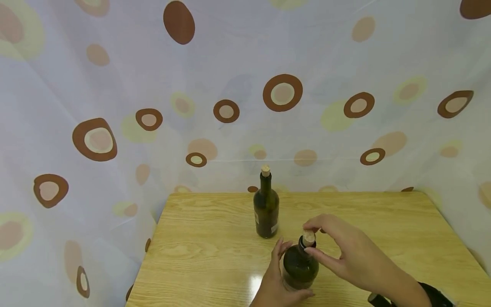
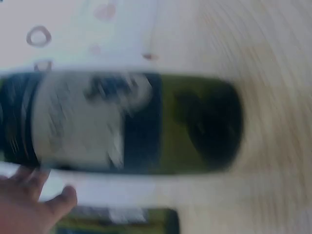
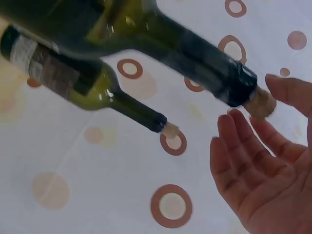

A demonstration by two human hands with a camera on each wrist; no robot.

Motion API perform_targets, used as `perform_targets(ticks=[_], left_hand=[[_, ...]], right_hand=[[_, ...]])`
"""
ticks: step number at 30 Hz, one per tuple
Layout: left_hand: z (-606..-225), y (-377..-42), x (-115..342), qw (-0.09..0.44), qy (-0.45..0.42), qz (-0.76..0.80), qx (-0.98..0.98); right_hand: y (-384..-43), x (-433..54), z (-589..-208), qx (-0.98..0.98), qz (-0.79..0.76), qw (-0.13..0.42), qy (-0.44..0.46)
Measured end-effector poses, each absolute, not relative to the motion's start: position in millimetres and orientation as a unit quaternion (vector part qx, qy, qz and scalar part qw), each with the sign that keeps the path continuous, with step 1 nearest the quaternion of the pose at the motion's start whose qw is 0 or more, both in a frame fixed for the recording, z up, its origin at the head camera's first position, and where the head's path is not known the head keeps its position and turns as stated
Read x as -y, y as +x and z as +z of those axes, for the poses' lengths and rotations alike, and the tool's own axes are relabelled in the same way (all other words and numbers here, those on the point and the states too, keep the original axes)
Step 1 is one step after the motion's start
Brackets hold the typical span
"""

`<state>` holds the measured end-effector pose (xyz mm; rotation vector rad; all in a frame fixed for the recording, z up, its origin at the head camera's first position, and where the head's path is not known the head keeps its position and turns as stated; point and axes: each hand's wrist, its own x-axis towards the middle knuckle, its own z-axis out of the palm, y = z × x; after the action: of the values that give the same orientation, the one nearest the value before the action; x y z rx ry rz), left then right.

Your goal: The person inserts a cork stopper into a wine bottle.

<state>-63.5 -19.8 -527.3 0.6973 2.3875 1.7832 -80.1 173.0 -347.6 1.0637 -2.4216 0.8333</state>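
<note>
A dark green wine bottle [image 1: 301, 266] stands near the front of the table, a pale label [image 2: 80, 119] on its side. My left hand [image 1: 276, 281] holds its body, fingers on the far left side and thumb across the front. A cork [image 1: 308, 238] sticks up from its mouth. My right hand [image 1: 345, 251] pinches this cork between thumb and forefinger; the other fingers [image 3: 243, 151] are loosely bent. Farther back stands a second green wine bottle [image 1: 266, 213], untouched, with its own cork [image 1: 265, 171] in the mouth. The left wrist view is blurred.
Both bottles stand on a light wood-grain table [image 1: 203, 238]. A white curtain [image 1: 238, 51] with brown and yellow spots hangs behind the table and along its sides. A dark band [image 1: 433, 294] circles the right wrist.
</note>
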Motion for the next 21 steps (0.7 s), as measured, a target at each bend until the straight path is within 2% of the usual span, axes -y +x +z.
perform_targets(ticks=[4,9,15,21], left_hand=[[-543.1,-78.4,36.6,0.167,0.215,0.614,-0.741],[-561.5,-97.6,46.3,0.248,0.276,0.656,-0.657],[-566.3,-100.8,47.5,0.264,0.291,0.672,-0.628],[-565.9,-98.2,45.1,0.249,0.276,0.678,-0.634]], right_hand=[[-87.9,-179.1,-330.7,0.861,0.254,0.141,0.418],[-98.0,-182.1,-318.1,0.859,0.223,0.065,0.455],[-102.8,-184.7,-318.1,0.86,0.23,0.016,0.456],[-106.9,-185.6,-321.3,0.84,0.266,-0.015,0.474]])
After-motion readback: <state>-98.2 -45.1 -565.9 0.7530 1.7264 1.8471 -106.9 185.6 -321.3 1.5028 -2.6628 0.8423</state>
